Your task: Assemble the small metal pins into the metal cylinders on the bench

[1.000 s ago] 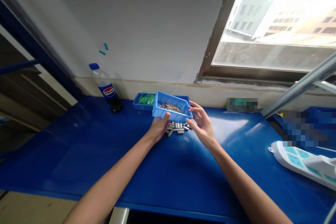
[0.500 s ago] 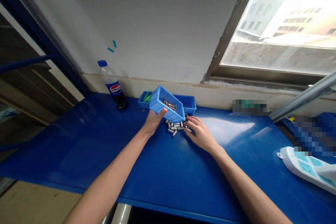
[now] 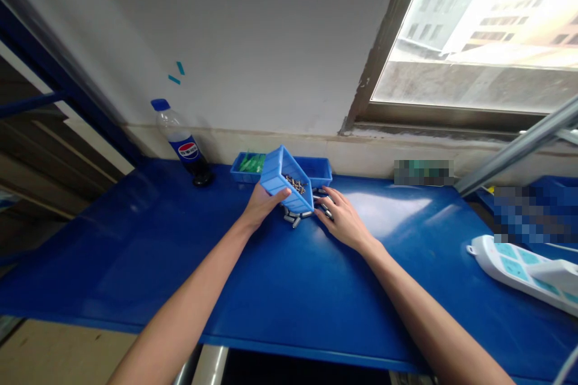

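My left hand (image 3: 265,204) grips a light blue bin (image 3: 276,175) by its near side and holds it tilted toward the right. Small brass-coloured parts (image 3: 295,185) lie inside it. Beneath and beside its lower corner, several short metal cylinders (image 3: 295,219) rest on the blue table. At the right edge of the bin is my right hand (image 3: 338,213), its fingers apart and curved around a few cylinders on the tabletop. Part of the pile is hidden behind the bin.
Behind the held bin stand a blue bin with green pieces (image 3: 251,162) and another blue bin (image 3: 320,169). A cola bottle (image 3: 187,150) stands left, a white power strip (image 3: 519,267) lies right. The table (image 3: 289,295) meets the wall.
The bin in my left hand has tipped more steeply to the right, and the brass-coloured parts sit lower in it. My right hand stays close to the cylinders. The whole view has shifted slightly.
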Motion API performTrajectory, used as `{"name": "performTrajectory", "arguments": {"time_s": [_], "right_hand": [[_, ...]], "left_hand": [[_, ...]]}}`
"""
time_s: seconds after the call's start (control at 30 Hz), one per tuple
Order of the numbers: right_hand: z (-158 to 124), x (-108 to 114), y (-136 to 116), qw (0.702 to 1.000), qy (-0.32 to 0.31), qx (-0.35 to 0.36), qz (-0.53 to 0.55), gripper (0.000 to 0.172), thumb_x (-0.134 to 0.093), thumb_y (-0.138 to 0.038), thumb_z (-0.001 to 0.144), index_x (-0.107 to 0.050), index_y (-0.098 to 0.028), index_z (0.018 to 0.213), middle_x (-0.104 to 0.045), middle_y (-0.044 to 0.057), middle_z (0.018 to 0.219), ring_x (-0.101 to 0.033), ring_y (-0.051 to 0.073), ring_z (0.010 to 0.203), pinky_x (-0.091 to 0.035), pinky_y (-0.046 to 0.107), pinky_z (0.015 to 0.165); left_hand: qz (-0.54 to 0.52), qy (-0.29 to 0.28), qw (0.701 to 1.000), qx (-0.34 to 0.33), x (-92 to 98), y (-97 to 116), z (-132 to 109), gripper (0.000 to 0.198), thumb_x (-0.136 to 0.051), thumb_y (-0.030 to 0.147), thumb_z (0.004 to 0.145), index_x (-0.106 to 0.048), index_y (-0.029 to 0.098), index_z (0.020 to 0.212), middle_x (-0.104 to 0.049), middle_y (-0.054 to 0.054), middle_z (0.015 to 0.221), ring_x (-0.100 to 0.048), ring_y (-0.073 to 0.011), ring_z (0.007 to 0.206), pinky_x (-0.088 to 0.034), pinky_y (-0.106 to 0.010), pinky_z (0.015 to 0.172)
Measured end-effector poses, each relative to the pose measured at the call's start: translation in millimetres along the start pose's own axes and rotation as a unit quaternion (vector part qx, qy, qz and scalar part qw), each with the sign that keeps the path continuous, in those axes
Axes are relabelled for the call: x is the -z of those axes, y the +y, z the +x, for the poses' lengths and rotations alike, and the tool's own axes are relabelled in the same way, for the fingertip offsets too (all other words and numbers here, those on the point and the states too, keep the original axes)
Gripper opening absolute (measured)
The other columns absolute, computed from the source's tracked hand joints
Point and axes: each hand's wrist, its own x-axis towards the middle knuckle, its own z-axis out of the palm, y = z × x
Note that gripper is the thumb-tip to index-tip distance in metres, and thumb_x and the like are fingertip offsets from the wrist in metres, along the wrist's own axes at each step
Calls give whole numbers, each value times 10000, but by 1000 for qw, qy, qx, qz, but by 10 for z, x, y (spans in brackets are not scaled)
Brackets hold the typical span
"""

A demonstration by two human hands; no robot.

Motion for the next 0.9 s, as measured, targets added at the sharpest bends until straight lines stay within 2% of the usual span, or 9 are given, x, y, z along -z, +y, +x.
{"name": "performTrajectory", "arguments": {"time_s": [0.17, 0.3, 0.43, 0.57, 0.73, 0.9], "right_hand": [[4, 6, -10, 999, 29, -23, -4, 286, -517, -407, 1032, -699, -194, 1092, -625, 159, 1391, -579, 313, 1283, -490, 490, 1097], [-3, -4, -12, 998, 44, -38, -2, 262, -545, -405, 1017, -689, -205, 1108, -631, 159, 1363, -555, 320, 1293, -483, 505, 1083], [-19, -44, 26, 998, 34, -47, 3, 277, -579, -427, 990, -681, -219, 1141, -576, 166, 1435, -507, 348, 1349, -445, 557, 1098], [-16, -75, 88, 994, 39, -74, 70, 261, -588, -424, 973, -672, -222, 1113, -605, 152, 1396, -521, 322, 1346, -429, 523, 1123], [22, -55, 79, 972, 69, -147, 170, 302, -468, -428, 1012, -657, -222, 1127, -656, 139, 1322, -594, 285, 1269, -453, 478, 1090], [71, -45, -44, 931, 95, -232, 267, 386, -375, -496, 1029, -630, -243, 1169, -715, 100, 1173, -651, 266, 1125, -474, 458, 1024]], "left_hand": [[31, 8, 999, -6, -29, 23, -14, 674, -862, 618, 655, -625, 149, 1077, -723, -102, 1049, -677, -269, 1028, -549, -376, 926], [59, -5, 998, -7, -51, 19, -10, 732, -868, 605, 651, -611, 133, 1150, -730, -128, 1089, -698, -284, 1014, -563, -388, 907], [84, -15, 996, -18, -98, 49, -16, 791, -875, 582, 658, -596, 134, 1247, -742, -142, 1126, -718, -305, 1025, -586, -397, 886], [111, -23, 993, -27, -170, 113, -21, 835, -869, 573, 675, -572, 142, 1325, -743, -146, 1166, -725, -317, 1050, -600, -420, 893], [159, -38, 986, -43, -258, 141, 24, 822, -874, 542, 682, -569, 167, 1347, -734, -134, 1213, -722, -315, 1087, -604, -425, 917], [225, -41, 972, -52, -332, 158, 69, 867, -887, 514, 671, -549, 170, 1392, -718, -148, 1250, -707, -320, 1124, -605, -440, 917]]}}
